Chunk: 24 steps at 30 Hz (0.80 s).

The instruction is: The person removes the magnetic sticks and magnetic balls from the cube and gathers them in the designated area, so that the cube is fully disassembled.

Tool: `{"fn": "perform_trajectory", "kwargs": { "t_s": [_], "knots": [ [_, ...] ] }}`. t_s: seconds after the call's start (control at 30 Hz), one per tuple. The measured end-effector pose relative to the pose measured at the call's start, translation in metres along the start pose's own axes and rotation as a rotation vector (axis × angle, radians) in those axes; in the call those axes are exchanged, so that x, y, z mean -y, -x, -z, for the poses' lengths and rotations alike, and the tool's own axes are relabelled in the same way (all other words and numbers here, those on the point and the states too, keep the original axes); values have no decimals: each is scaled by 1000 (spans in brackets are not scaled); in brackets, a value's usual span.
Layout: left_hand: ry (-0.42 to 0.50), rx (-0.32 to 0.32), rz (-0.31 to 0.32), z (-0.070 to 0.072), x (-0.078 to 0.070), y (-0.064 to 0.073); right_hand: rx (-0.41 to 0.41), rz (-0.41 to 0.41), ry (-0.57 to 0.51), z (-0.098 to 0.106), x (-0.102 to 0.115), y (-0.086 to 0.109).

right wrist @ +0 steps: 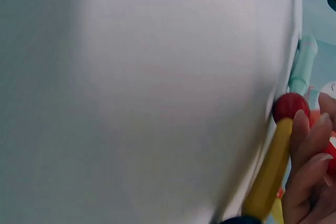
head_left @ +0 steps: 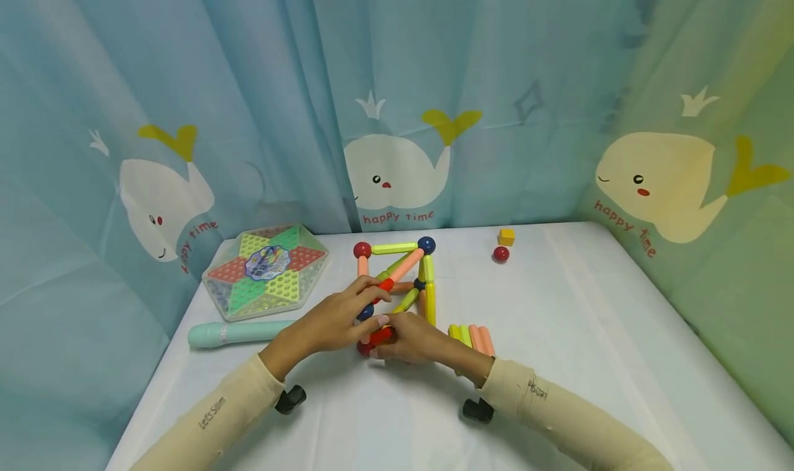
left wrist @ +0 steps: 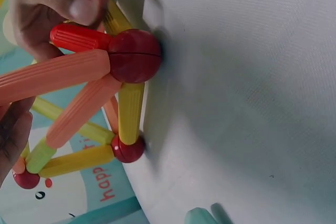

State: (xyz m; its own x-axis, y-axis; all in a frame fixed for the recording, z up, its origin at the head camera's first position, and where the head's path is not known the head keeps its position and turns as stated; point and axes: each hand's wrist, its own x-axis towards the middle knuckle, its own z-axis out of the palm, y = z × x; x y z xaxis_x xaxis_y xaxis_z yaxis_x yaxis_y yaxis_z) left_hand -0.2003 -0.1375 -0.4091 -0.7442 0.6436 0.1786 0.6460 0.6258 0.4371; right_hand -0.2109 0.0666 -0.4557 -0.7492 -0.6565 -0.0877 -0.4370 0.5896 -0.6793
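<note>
A frame of magnetic sticks and balls stands on the table, with a yellow stick (head_left: 431, 304), a blue ball (head_left: 426, 245) and a red ball (head_left: 362, 250) showing. My left hand (head_left: 331, 323) grips its front left side around a blue ball (head_left: 366, 312), fingers over the upper red stick and thumb below. My right hand (head_left: 412, 336) pinches a lower red stick (left wrist: 79, 38) beside the front red ball (left wrist: 135, 56). That stick's end meets the ball, along with salmon sticks (left wrist: 58, 74) and yellow ones. Fingers hide part of the frame.
Several loose yellow-green and salmon sticks (head_left: 471, 338) lie right of the frame. A red ball (head_left: 501, 254) and a yellow cube (head_left: 506, 236) sit at the back. On the left are a Chinese checkers board (head_left: 267, 271) and a mint-green tube-shaped object (head_left: 242, 332). A whale-print curtain (head_left: 527, 112) surrounds the table.
</note>
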Motion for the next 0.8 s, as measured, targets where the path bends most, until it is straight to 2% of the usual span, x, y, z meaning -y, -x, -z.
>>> {"fn": "perform_trajectory", "kwargs": {
  "t_s": [0.23, 0.37, 0.57, 0.7, 0.8],
  "knots": [
    [-4, -18, -14, 0, -1, 1, -66, 12, -29, -12, 3, -6],
    [-9, -22, -18, 0, -1, 0, -64, 34, -40, -13, 3, -6],
    [-13, -29, -25, 0, -1, 1, -1, 96, 21, -8, 1, -2],
    [-15, -26, -16, 0, -2, 2, 54, 131, -49, 0, -4, 9],
    [-23, -20, -7, 0, -3, 2, 114, 78, -155, 12, -12, 23]
  ]
}}
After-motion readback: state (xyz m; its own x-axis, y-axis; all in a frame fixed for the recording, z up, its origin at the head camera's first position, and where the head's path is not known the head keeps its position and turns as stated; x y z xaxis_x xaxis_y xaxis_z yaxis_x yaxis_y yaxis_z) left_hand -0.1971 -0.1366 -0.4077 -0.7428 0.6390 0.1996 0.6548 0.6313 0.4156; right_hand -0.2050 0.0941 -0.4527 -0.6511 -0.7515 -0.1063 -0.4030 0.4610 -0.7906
